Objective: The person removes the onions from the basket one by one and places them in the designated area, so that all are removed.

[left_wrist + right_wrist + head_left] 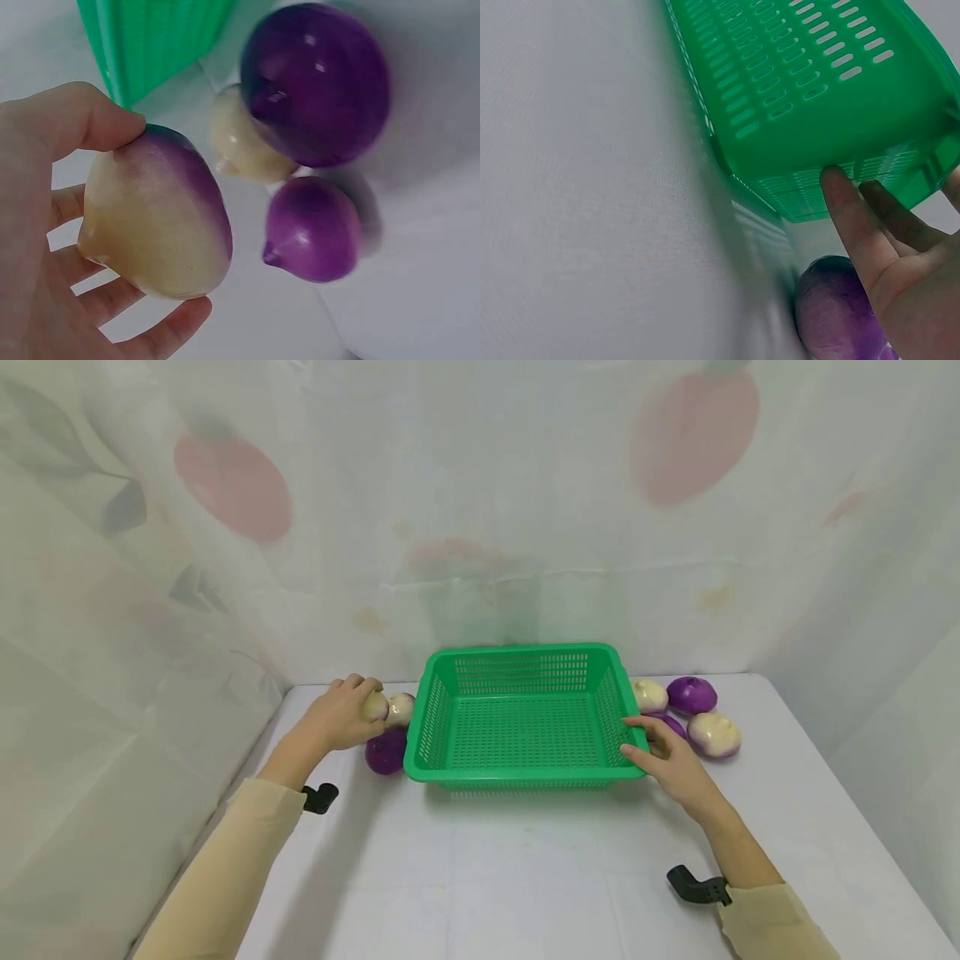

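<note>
My left hand (341, 714) grips a white-and-purple turnip (161, 217), thumb on one side and fingers round the other, left of the green basket. Near that hand lie a pale turnip (401, 710) and a purple turnip (386, 752); the left wrist view also has a smaller purple turnip (315, 229). The green plastic basket (525, 774) stands mid-table, its visible inside bare. At its right side my right hand (675, 768) holds the rim, with thumb and a finger over the edge and other fingers against the outer wall (810, 139).
Several turnips lie right of the basket, including a pale turnip (713, 735) and a purple turnip (692, 695); the right hand partly hides another purple one. A white cloth covers the table (517, 877). A printed curtain (480, 510) hangs behind and along the sides.
</note>
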A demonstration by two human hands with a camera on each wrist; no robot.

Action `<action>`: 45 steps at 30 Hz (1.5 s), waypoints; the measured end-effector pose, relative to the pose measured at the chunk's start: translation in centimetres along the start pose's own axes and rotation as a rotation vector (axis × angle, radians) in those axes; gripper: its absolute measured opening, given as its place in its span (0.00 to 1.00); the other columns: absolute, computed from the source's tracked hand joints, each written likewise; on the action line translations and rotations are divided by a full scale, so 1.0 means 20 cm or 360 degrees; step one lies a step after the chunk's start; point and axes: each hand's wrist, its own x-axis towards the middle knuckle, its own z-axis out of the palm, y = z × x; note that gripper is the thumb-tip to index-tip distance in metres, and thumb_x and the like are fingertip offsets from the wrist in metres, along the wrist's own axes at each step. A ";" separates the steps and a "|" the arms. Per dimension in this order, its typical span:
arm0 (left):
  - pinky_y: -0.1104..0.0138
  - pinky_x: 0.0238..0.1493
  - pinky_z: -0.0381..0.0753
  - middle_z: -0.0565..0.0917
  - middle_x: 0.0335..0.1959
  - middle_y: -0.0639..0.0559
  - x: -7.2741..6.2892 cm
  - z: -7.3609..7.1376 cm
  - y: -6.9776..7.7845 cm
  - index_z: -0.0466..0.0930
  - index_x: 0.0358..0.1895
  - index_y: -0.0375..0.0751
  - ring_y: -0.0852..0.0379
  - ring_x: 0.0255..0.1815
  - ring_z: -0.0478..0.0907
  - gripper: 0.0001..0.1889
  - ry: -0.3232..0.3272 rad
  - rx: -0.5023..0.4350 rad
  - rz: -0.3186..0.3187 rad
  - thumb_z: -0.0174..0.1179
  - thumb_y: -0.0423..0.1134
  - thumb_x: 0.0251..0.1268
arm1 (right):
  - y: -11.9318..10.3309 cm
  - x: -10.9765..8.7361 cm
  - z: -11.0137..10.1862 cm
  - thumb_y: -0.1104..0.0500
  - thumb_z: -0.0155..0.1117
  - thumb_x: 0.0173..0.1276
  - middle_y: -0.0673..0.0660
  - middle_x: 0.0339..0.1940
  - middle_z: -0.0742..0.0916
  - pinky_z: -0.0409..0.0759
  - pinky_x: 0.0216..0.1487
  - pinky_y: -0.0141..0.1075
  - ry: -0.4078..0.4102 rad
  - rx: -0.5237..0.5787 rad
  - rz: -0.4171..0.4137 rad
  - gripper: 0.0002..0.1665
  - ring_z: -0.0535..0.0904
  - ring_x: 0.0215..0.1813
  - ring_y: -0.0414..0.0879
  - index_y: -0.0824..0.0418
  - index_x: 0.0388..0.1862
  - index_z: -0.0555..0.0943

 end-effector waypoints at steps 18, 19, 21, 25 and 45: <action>0.37 0.45 0.77 0.75 0.59 0.34 -0.11 0.11 -0.14 0.72 0.64 0.38 0.29 0.60 0.70 0.30 -0.0026 0.0038 -0.0068 0.64 0.48 0.60 | -0.02 0.00 0.00 0.54 0.63 0.77 0.65 0.74 0.69 0.69 0.70 0.44 0.0011 0.0022 0.0002 0.32 0.60 0.76 0.66 0.62 0.74 0.67; 0.37 0.44 0.77 0.75 0.58 0.34 -0.11 0.12 -0.15 0.72 0.63 0.38 0.29 0.59 0.70 0.30 -0.0024 0.0040 -0.0069 0.65 0.48 0.61 | -0.02 0.00 0.00 0.54 0.63 0.77 0.65 0.74 0.69 0.71 0.67 0.37 0.0012 0.0023 0.0003 0.32 0.61 0.76 0.65 0.62 0.74 0.67; 0.36 0.44 0.77 0.75 0.57 0.33 -0.12 0.14 -0.16 0.72 0.62 0.38 0.29 0.59 0.70 0.28 -0.0018 0.0036 -0.0069 0.65 0.48 0.61 | -0.01 0.00 0.00 0.54 0.63 0.77 0.65 0.73 0.70 0.73 0.61 0.29 0.0016 0.0023 0.0008 0.32 0.62 0.75 0.65 0.61 0.74 0.67; 0.38 0.40 0.78 0.75 0.55 0.33 -0.14 0.17 -0.18 0.72 0.59 0.39 0.30 0.57 0.70 0.26 -0.0023 0.0027 -0.0075 0.65 0.47 0.60 | -0.01 0.00 0.00 0.54 0.63 0.77 0.65 0.74 0.69 0.66 0.72 0.45 0.0017 0.0026 -0.0001 0.32 0.58 0.77 0.66 0.62 0.74 0.67; 0.40 0.37 0.79 0.72 0.56 0.31 -0.18 0.36 -0.29 0.74 0.61 0.39 0.32 0.54 0.70 0.31 -0.0094 -0.0090 -0.0181 0.69 0.50 0.58 | 0.00 0.00 0.01 0.55 0.63 0.76 0.67 0.75 0.68 0.53 0.74 0.64 0.0009 0.0048 -0.0019 0.32 0.52 0.79 0.69 0.63 0.74 0.67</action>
